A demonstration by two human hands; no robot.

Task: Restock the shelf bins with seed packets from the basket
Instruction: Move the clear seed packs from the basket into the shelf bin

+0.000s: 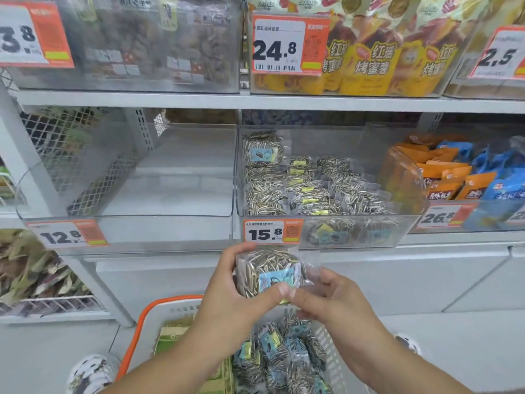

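Note:
A clear packet of striped sunflower seeds with a blue label (264,273) is held up in front of the shelf, just below the 15.8 price tag (272,232). My left hand (238,291) grips its left side and bottom. My right hand (326,297) pinches its clear right edge. Above it, the clear shelf bin (397,226) holds several of the same seed packets (306,189). Below my arms, the white basket with an orange rim (142,319) holds several more seed packets (287,354) and green packets (170,334).
To the left stands a clear bin (127,220) with a 12.8 tag and nothing in it. At the right, a bin holds orange and blue snack bags (460,174). The upper shelf carries yellow bags (369,61). Patterned shoes (91,371) stand beside the basket.

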